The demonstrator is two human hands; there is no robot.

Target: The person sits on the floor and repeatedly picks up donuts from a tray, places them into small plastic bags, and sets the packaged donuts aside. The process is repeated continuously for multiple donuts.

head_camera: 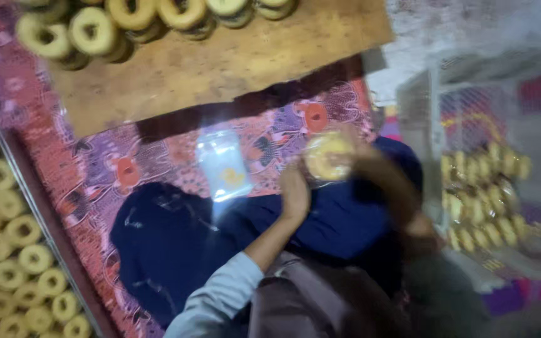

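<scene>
Dark blue cloth (339, 219) covers the lap. Above it the left hand (295, 191) and blurred right hand (370, 164) together close their grip on a round yellow ring-shaped pastry in clear plastic (325, 156). Beside lies a clear plastic pouch (223, 165) on patterned purple-red fabric (104, 172). Beyond, a rough wooden board (233, 62) carries more rings (92, 30).

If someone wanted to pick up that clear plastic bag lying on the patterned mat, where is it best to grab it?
The clear plastic bag lies flat on the patterned mat, clear of both hands, with its upper end toward the wooden board. Probably best to pinch that upper edge from above, where the film looks empty. The picture is blurred, so I cannot tell which end is the opening.
</scene>
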